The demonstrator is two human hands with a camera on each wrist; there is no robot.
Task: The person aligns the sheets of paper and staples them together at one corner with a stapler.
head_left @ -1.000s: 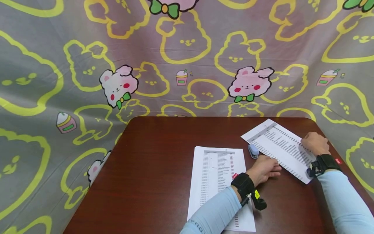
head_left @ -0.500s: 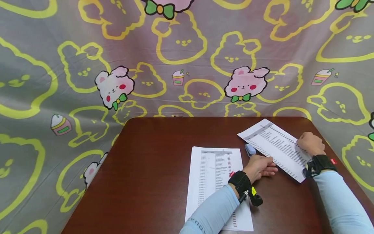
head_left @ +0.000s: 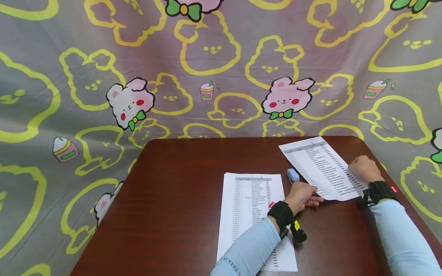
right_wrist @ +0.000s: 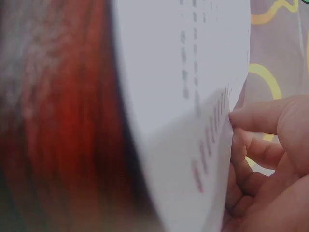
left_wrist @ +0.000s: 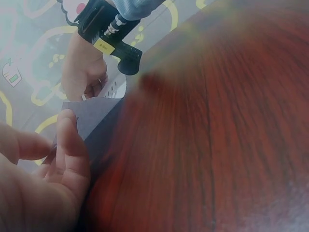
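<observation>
A printed sheet of paper point(head_left: 317, 166) is held raised at its near side, over the right part of the table; whether it is one sheet or more I cannot tell. My right hand point(head_left: 366, 169) pinches its right edge between thumb and fingers point(right_wrist: 260, 116). At the lower left edge my left hand point(head_left: 303, 197) pinches it between thumb and fingertips point(left_wrist: 67, 128). A small light-blue stapler point(head_left: 292, 175) lies just beyond the left hand, beside the paper's left edge.
A stack of printed papers point(head_left: 252, 214) lies under my left forearm, its sheets slightly offset. The brown wooden table point(head_left: 165, 207) has rounded far corners. Behind and to the left hangs a patterned cloth point(head_left: 238, 57) with cartoon rabbits.
The held paper has turned, its near end swinging up and left toward the left hand, which now grips its edge. The stack stays put; the head view has shifted slightly.
</observation>
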